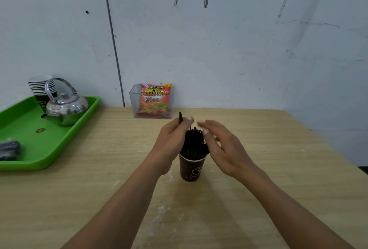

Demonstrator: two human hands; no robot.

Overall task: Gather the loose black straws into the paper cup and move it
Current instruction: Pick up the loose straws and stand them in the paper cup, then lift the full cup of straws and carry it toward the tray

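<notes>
On wooden table (282, 149) | left hand (171, 139) pinches thin black straw (180, 117), 11 o'clock of dark paper cup (191, 168) | right hand (222, 145) spread | lower tip vertically.

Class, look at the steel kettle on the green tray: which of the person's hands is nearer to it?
Left. The left hand, pinching a black straw, is by the paper cup on the side toward the kettle; the right hand is on the far side.

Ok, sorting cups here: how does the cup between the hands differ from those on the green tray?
The paper cup stands alone on the table, filled with black straws; the stacked cups are nested together on the green tray, behind the kettle, with no straws showing. Both look dark-sided with pale print.
</notes>
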